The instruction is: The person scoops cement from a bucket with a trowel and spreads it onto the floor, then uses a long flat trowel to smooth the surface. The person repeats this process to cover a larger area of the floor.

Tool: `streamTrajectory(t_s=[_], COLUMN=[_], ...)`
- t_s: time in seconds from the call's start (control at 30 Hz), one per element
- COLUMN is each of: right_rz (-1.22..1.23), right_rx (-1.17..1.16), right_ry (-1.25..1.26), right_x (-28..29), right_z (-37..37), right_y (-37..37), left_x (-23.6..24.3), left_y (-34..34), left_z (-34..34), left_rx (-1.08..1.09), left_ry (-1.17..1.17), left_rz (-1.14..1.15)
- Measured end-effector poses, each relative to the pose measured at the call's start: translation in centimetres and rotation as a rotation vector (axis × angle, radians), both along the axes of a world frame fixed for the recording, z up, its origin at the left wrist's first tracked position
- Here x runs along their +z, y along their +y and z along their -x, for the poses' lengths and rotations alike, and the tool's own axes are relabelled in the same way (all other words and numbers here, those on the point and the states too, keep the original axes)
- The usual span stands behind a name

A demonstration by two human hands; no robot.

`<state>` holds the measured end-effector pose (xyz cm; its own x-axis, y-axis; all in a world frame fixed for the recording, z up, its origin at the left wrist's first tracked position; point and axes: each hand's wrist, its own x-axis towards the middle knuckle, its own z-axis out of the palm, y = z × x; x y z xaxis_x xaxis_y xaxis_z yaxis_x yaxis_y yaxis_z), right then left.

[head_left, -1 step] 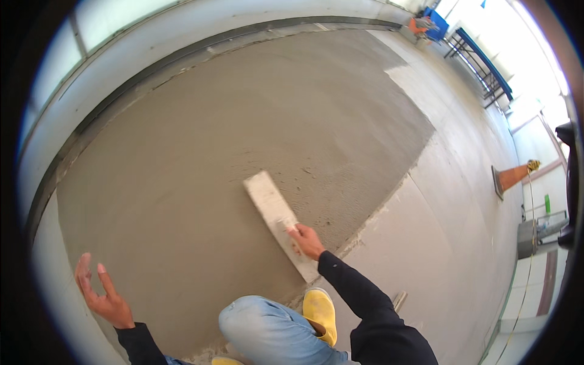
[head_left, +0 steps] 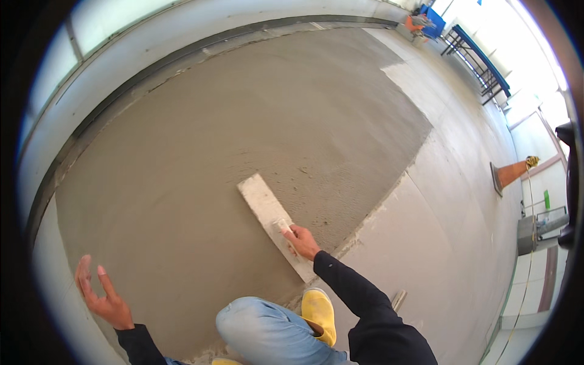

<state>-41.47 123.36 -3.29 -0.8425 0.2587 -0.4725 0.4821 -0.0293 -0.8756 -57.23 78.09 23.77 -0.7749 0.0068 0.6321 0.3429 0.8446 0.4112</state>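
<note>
My right hand [head_left: 299,240] grips the handle of a long pale float [head_left: 260,201], which lies flat on wet grey screed [head_left: 201,121]. Rougher, pitted screed shows to the float's right. My left hand [head_left: 103,295] hangs over the screed at lower left, fingers apart and slightly curled, holding nothing. My bent knee in pale jeans [head_left: 261,322] and a yellow boot [head_left: 319,310] are at the bottom, beside the screed's edge. A narrow tool [head_left: 399,299] lies partly hidden behind my right arm.
A paler floor strip [head_left: 426,219] runs along the right. An orange cone [head_left: 511,174] stands at right with a cord. A folded blue table [head_left: 474,55] and orange-and-blue items [head_left: 420,24] sit at far back. A wall [head_left: 103,67] curves along the left and back.
My right hand and the float have slid slightly to the left. My left hand stays open in nearly the same place.
</note>
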Motion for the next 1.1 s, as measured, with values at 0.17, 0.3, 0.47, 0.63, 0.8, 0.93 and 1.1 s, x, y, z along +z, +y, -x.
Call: streamTrajectory(t_s=[0.17, 0.3, 0.47, 0.63, 0.8, 0.93, 1.1], right_rz=[-0.166, -0.235, -0.096, 0.073, -0.114, -0.102, -0.088], right_rx=[-0.310, -0.573, -0.875, -0.883, -0.755, -1.123, -1.030], right_ry=[-0.134, -0.091, 0.034, 0.072, 0.011, 0.007, 0.131], right_x=[-1.4, -1.5, -0.7, -2.0, -3.4, -2.2, 2.6], right_z=[-1.5, -4.7, -7.9, -8.3, -6.7, -8.2, -13.9], right_y=[6.2, 14.7, 17.3, 7.8, 7.7, 16.0, 18.0], left_x=[-0.9, -1.2, -1.3, -1.8, -2.5, -1.8, 1.9], left_y=[0.4, -0.4, -1.0, 0.0, 0.1, -0.6, 1.0], left_z=[0.2, 0.5, 0.6, 0.9, 1.5, 1.0, -1.7], left_rx=[0.015, 0.003, 0.013, -0.017, -0.065, -0.029, -0.086], left_ry=[-0.023, -0.039, -0.025, -0.050, -0.055, -0.077, -0.111], left_rz=[0.060, 0.068, 0.053, 0.037, 0.138, 0.138, -0.206])
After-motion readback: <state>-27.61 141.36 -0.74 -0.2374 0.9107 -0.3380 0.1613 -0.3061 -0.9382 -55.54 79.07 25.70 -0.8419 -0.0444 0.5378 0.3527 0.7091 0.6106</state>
